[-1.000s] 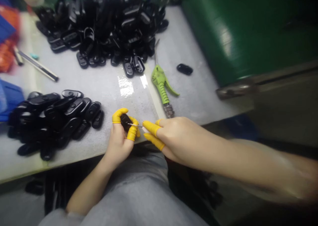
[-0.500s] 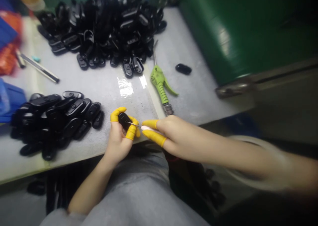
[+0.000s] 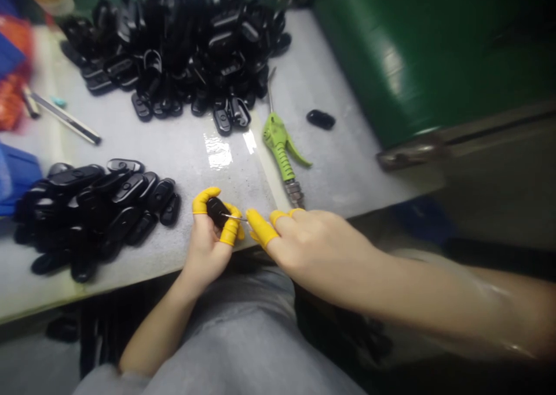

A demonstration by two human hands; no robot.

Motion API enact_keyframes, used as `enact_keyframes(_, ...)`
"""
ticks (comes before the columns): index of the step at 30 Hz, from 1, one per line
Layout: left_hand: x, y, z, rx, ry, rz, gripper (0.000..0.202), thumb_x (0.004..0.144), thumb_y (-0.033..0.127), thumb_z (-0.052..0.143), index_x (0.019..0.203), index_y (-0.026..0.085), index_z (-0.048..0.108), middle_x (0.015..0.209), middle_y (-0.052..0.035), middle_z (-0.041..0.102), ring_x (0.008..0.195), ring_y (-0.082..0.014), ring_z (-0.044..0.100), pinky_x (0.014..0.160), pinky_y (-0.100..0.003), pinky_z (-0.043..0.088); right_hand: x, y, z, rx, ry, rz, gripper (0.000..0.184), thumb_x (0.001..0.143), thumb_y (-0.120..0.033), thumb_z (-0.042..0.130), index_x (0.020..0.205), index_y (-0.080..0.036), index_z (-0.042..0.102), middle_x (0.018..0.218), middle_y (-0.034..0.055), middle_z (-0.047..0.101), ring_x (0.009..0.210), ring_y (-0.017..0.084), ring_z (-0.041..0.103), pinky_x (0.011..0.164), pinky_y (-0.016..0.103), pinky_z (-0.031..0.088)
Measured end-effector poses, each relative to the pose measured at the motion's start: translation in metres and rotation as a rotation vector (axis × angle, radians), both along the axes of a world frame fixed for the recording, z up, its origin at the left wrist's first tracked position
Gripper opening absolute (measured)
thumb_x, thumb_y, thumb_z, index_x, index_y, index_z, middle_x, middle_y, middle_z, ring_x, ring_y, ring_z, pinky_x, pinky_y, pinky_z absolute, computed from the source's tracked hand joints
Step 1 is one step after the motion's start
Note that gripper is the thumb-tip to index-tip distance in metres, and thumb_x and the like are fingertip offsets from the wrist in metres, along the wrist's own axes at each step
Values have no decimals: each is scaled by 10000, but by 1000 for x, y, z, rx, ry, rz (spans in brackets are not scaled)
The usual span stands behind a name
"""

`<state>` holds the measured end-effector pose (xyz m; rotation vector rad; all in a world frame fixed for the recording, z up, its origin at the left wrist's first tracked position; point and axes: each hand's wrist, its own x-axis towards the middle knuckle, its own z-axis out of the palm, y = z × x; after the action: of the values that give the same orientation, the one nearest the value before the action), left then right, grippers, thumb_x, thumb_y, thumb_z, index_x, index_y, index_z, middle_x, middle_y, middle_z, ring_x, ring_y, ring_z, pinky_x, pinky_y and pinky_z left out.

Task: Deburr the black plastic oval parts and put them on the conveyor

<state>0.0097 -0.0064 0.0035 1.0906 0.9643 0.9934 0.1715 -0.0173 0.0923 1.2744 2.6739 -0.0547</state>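
Note:
My left hand [image 3: 207, 245], yellow covers on its fingertips, is closed around a small black oval plastic casing [image 3: 216, 211] near the table's front edge. From the right, my right hand [image 3: 299, 241] grips a thin metal-tipped tool [image 3: 234, 217]. The tool's tip meets the casing's face or lies just over it; I cannot tell which. Its handle is hidden inside my right hand, which also wears yellow finger covers.
A large heap of black casings [image 3: 182, 47] lies at the back, and a smaller pile [image 3: 99, 209] at the left. Right of centre are a green air blow gun [image 3: 280, 146] and a single black casing [image 3: 321, 119]. A utility knife [image 3: 69, 120] and a blue bin [image 3: 17, 178] stand left.
My right hand has rolled over, its back now facing up and covering the tool's pale handle. My left hand and the casing have stayed almost still.

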Motion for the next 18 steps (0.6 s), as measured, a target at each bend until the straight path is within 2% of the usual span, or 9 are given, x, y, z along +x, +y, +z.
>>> enact_keyframes(2, -1, 0, -1, -5, -4, -4, 388, 907, 268, 586, 1194, 270, 325, 907, 7, 573, 635, -98, 605, 609, -267, 536, -2, 1, -2, -86, 13, -57, 163, 837, -62, 505, 876, -110, 656, 615, 42, 581, 510, 147, 483, 471, 293, 188)
enact_keyframes(5, -2, -1, -3, -12, -11, -20, 411, 911, 281, 587, 1213, 277, 308, 926, 2, 576, 638, -99, 608, 623, -274, 541, -2, 8, -1, -331, 113, -220, 171, 924, -182, 483, 941, -123, 643, 676, 38, 610, 510, 133, 482, 477, 276, 228)
enact_keyframes(8, -2, -1, -2, -12, -15, -25, 416, 912, 290, 589, 1215, 276, 304, 909, 5, 577, 640, -103, 606, 629, -278, 539, 2, 16, 4, -605, 322, -363, 257, 990, -254, 397, 886, -149, 608, 697, 16, 614, 530, 112, 493, 500, 246, 301)
enact_keyframes(11, -1, 0, 0, -18, -35, -11, 412, 902, 290, 605, 1198, 272, 317, 881, 12, 576, 626, -102, 597, 606, -270, 534, 7, 21, 7, -747, 508, -419, 282, 998, -276, 392, 812, -163, 572, 643, -21, 576, 525, 95, 492, 514, 222, 344)
enact_keyframes(14, -1, 0, 1, -49, -47, 4, 426, 891, 288, 624, 1195, 276, 325, 889, 7, 584, 610, -102, 595, 583, -267, 533, 8, 20, 5, -731, 544, -411, 276, 990, -276, 409, 814, -164, 590, 608, -31, 560, 507, 95, 485, 503, 221, 338)
enact_keyframes(18, 0, 0, 2, -69, -52, 15, 429, 877, 305, 643, 1180, 281, 341, 886, 11, 588, 604, -103, 603, 578, -264, 529, 10, 11, 3, -438, 468, -372, 206, 949, -272, 497, 818, -165, 614, 665, -3, 614, 533, 106, 516, 514, 238, 340)
